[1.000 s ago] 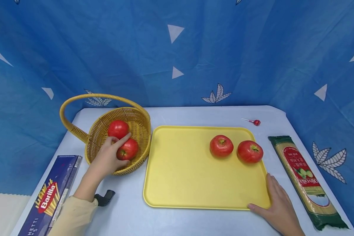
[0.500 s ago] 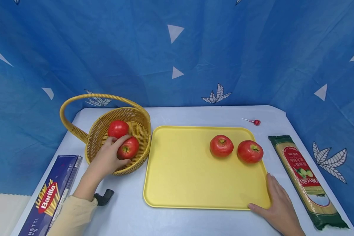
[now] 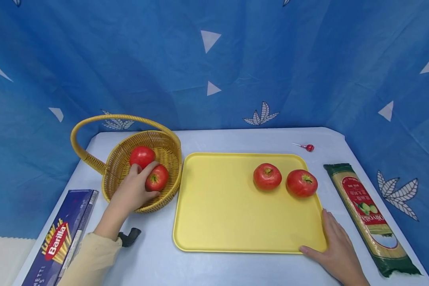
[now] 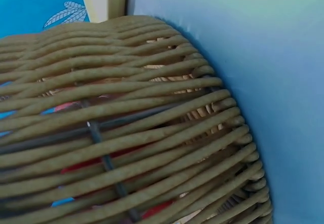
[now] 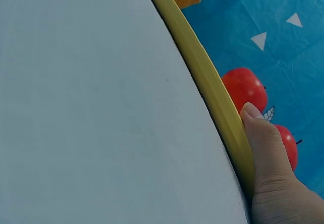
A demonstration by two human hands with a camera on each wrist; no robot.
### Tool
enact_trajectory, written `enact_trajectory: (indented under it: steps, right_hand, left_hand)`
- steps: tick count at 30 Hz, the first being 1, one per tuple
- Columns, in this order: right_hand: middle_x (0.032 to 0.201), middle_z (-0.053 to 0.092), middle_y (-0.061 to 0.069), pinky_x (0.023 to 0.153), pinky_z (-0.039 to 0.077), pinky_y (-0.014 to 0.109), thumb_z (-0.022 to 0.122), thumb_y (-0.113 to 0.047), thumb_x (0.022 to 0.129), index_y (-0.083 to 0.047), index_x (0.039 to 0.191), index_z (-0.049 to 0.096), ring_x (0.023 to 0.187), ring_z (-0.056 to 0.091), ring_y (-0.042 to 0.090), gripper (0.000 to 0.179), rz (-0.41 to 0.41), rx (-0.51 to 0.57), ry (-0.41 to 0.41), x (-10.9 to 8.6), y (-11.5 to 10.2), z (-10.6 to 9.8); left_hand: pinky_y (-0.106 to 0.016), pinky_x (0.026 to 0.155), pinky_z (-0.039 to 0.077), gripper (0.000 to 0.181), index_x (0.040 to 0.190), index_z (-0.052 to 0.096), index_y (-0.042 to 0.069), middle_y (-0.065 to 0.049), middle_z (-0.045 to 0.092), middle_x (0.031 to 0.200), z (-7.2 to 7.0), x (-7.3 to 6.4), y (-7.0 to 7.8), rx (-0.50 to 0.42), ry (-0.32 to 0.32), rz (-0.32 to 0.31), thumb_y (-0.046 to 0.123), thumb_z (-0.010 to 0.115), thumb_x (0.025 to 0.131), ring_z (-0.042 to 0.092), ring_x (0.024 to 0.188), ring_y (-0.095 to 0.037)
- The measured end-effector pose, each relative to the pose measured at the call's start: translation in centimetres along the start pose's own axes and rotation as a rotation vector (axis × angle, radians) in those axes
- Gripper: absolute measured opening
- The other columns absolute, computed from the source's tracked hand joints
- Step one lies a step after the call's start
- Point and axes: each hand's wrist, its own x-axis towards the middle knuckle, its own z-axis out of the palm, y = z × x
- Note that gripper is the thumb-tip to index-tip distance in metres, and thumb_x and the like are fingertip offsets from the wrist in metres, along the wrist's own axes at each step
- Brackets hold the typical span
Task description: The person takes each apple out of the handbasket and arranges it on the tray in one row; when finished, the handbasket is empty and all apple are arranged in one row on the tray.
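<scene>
In the head view my left hand [image 3: 130,192] reaches over the near rim of a yellow wicker basket [image 3: 169,159]. Thumb and fingers grip a red apple [image 3: 157,178] inside it, and a second apple [image 3: 142,156] lies just behind. The left wrist view is filled by the basket's weave [image 4: 152,153]; red patches show through, while the hand is out of sight. At the near right corner of a yellow tray [image 3: 218,206], my right hand [image 3: 339,254] rests with extended fingers along the side. Its thumb touches the tray's rim in the right wrist view.
Two apples [image 3: 267,176] sit on the tray's right half. A blue spaghetti box [image 3: 57,238] lies far left, a green-ended pasta packet [image 3: 371,218] far right. Behind the tray is a red lollipop [image 3: 309,147]. A black curved object [image 3: 130,237] lies by the left sleeve.
The gripped apple has tipped slightly and shifted a little to the right, with the left hand still around it. My right hand and the tray stay put; the head view shifts slightly.
</scene>
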Motion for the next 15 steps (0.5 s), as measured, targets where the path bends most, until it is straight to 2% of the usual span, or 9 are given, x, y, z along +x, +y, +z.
enact_trajectory:
  steps: [8,15]
  right_hand:
    - [0.162,0.002,0.031,0.106,0.014,0.079,0.075,-0.072,0.067,-0.005,0.157,-0.013,0.142,0.01,0.054,0.142,0.002,-0.005,0.003,0.0,0.0,0.1]
    - [0.162,0.002,0.03,0.106,0.016,0.078,0.075,-0.073,0.067,-0.005,0.157,-0.012,0.142,0.011,0.054,0.142,-0.001,-0.024,0.01,0.2,0.1,0.0]
  left_hand:
    - [-0.069,0.085,0.051,0.089,0.148,0.041,0.024,-0.026,0.041,0.135,-0.3,-0.8,-0.2,-0.045,0.026,0.018,0.021,0.088,0.072,0.054,0.113,-0.051]
    - [-0.071,0.083,0.051,0.091,0.148,0.041,0.022,-0.025,0.043,0.132,-1.5,-2.0,0.1,-0.058,0.071,-0.005,0.028,0.088,0.071,0.053,0.115,-0.049]
